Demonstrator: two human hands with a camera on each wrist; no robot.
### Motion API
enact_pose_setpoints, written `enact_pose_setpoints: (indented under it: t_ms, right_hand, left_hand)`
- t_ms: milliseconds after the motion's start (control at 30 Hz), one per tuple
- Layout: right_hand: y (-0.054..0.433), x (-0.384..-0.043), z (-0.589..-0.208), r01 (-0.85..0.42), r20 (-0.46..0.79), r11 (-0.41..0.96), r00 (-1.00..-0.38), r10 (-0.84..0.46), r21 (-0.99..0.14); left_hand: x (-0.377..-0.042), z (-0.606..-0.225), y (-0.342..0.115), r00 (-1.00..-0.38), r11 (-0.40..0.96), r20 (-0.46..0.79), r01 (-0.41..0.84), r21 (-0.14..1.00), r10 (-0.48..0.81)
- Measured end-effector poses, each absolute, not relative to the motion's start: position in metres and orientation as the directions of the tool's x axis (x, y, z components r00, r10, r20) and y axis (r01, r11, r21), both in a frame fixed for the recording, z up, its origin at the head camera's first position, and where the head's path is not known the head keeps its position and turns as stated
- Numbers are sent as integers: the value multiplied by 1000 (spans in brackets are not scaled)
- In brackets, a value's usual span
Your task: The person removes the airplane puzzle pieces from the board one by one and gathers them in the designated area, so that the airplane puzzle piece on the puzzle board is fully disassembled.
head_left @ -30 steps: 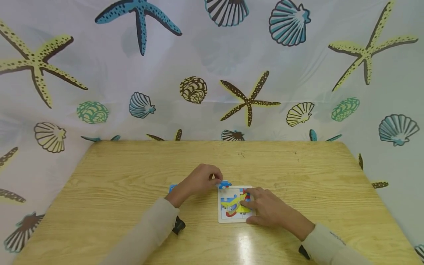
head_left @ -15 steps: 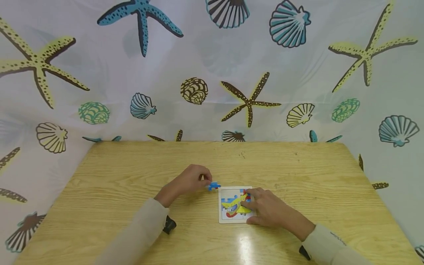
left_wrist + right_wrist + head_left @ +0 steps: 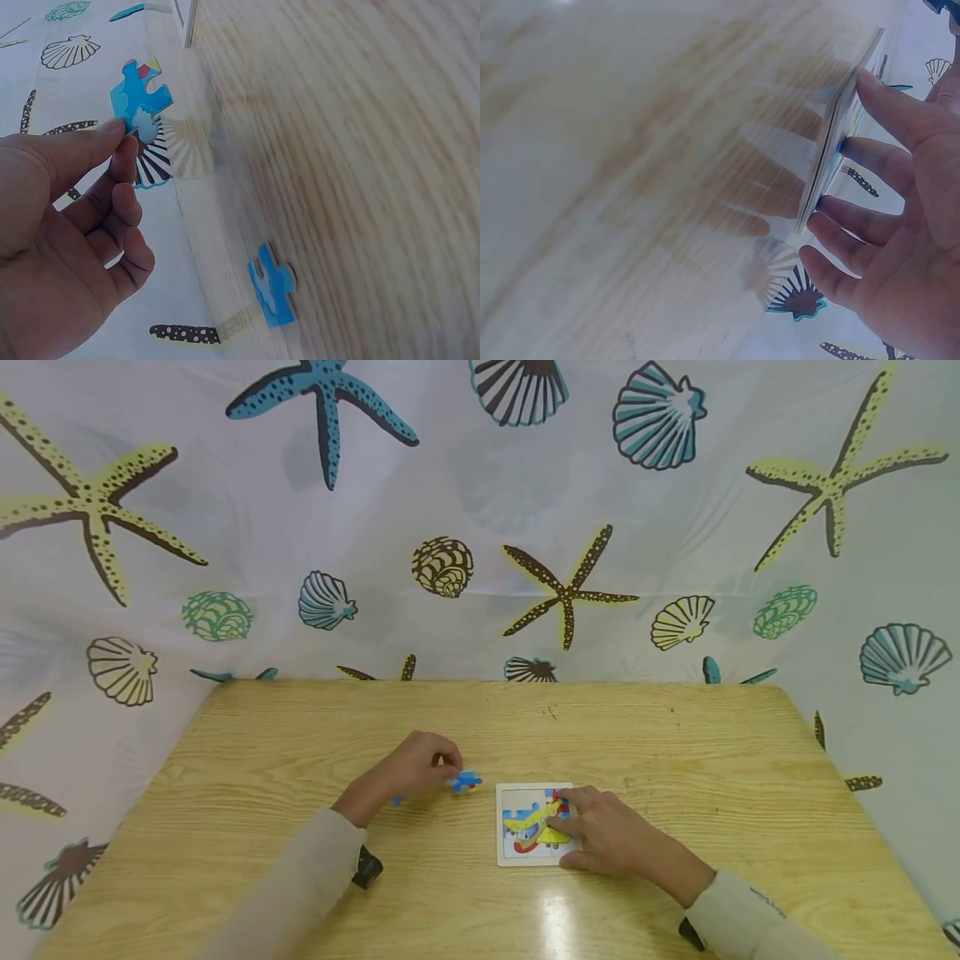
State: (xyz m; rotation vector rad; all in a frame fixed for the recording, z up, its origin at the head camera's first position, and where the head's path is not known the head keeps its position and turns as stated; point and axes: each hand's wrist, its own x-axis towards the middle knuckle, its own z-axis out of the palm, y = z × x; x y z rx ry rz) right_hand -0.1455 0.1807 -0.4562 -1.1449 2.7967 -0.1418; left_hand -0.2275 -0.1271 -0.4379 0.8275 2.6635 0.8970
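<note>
My left hand (image 3: 411, 767) pinches a blue jigsaw piece (image 3: 467, 781) between thumb and index finger, to the left of the puzzle board. In the left wrist view this piece (image 3: 142, 97) shows a pale cloud and a red and yellow corner. A second blue jigsaw piece (image 3: 274, 289) lies on the table under that hand. The square white-framed puzzle board (image 3: 517, 862) bears a partly filled picture of a yellow plane with a red nose. My right hand (image 3: 611, 833) rests on the board's right side, fingers spread, with the thumb at its near right corner (image 3: 864, 79).
A wooden table (image 3: 675, 760) lies under everything, with bare wood around the board. Behind it hangs a white cloth (image 3: 480, 510) printed with shells and starfish. A black wrist strap (image 3: 367, 867) sits at the left sleeve.
My left hand has drawn away to the left from the board's upper left corner, carrying the blue jigsaw piece. The right hand stays in place on the board.
</note>
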Motion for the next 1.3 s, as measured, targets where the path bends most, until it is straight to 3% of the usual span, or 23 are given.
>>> enact_pose_setpoints:
  t_ms: [500, 833, 1300]
  right_hand:
    - [181, -145, -456, -677, -88, 723, -719, -690, -137]
    - [182, -144, -456, -664, -104, 729, -723, -683, -168]
    - [182, -143, -457, -653, -98, 734, -731, -675, -187]
  left_hand:
    - [-234, -440, -147, -832, 686, -64, 408, 602, 551]
    - [-236, -444, -158, -841, 725, -156, 336, 601, 519]
    - [-243, -447, -161, -828, 746, -192, 342, 571, 527]
